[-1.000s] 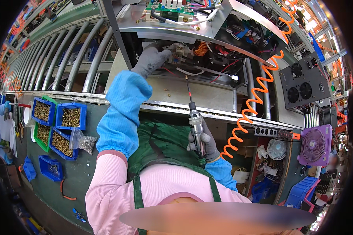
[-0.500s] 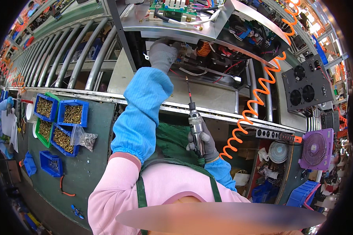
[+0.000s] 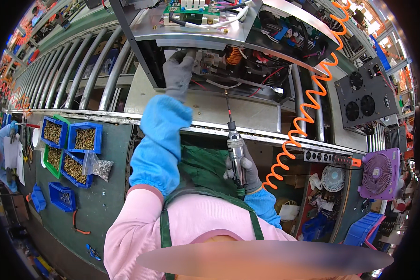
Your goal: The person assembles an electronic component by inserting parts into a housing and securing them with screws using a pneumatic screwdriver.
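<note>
My gloved left hand [image 3: 177,77] reaches into the lower opening of an open metal chassis [image 3: 191,37]. Its fingers are curled beside the inner parts, and their tips are partly lost in shadow. A copper-coloured coil [image 3: 233,55] sits to the right of that hand. My right hand [image 3: 248,171], also in a grey glove, is wrapped round a power screwdriver [image 3: 235,149] held in front of the chassis. The driver's long, thin bit points away from me, its tip over the metal plate [image 3: 247,107] just short of the chassis. A green circuit board [image 3: 191,18] shows on the upper level.
Blue bins [image 3: 85,139] of brass-coloured screws and a clear bag [image 3: 99,169] of small parts are on the left bench. A roller conveyor [image 3: 74,70] extends left. An orange coiled hose [image 3: 305,112] hangs at right, near a black fan unit [image 3: 366,95] and a purple fan [image 3: 380,175].
My left hand has shifted left and slightly back toward me. The chassis sits a little farther left in view. The screwdriver's tip has moved slightly right, still in my right hand.
</note>
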Available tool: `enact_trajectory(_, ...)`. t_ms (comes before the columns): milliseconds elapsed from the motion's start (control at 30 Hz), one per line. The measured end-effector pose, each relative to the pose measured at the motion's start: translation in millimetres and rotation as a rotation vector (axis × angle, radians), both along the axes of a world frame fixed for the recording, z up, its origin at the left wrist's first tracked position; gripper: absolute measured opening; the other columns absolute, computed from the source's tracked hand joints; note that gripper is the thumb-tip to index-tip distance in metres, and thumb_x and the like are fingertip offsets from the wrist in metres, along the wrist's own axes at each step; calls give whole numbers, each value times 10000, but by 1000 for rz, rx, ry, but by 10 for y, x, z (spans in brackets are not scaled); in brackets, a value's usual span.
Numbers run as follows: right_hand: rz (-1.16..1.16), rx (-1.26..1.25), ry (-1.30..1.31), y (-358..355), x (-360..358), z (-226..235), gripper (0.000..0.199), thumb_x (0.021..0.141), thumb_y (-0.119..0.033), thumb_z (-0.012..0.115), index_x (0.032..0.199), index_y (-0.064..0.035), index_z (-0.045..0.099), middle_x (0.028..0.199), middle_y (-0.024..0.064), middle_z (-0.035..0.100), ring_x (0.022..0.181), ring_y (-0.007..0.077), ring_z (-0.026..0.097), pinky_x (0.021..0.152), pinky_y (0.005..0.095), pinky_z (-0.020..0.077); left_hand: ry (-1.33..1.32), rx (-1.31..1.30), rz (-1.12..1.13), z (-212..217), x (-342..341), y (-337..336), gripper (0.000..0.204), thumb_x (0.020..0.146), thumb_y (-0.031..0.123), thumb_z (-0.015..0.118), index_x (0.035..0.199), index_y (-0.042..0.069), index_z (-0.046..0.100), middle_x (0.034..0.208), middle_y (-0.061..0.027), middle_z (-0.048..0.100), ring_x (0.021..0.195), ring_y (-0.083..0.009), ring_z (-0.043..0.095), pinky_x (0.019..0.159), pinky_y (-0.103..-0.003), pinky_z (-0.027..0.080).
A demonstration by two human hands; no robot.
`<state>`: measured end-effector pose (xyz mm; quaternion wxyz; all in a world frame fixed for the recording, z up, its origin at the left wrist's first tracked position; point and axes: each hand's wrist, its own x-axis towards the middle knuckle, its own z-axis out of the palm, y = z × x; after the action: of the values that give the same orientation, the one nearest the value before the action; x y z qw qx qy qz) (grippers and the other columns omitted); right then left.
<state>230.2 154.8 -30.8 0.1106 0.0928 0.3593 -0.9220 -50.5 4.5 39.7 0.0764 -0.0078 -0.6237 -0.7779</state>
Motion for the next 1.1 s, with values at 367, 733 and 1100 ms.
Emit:
enact_trajectory(367, 38, 97, -40, -51, -100, 8, 954, 707, -431, 694, 1469, -186, 175, 821, 115, 534, 556, 167, 578, 545, 355, 577, 273, -215, -6, -203, 458, -584, 283, 851, 126, 612, 1125, 55, 593, 765, 14, 564, 627, -50, 503, 567, -218, 424)
enact_trajectory(733, 38, 20, 5, -54, -76, -47, 888, 759, -379, 712, 1446, -169, 190, 842, 143, 583, 558, 215, 616, 568, 403, 584, 57, 109, -127, -107, 206, 392, 389, 844, 94, 633, 1208, -22, 562, 882, -32, 634, 723, -82, 552, 646, -217, 458)
enact_trajectory(1100, 32, 6, -31, -46, -58, -15, 916, 742, -380, 705, 1460, -186, 169, 838, 136, 563, 554, 205, 605, 566, 387, 581, 242, 6, 118, -276, -228, 660, 303, 709, 150, 767, 956, 6, 668, 846, -110, 678, 762, -205, 644, 705, -312, 496)
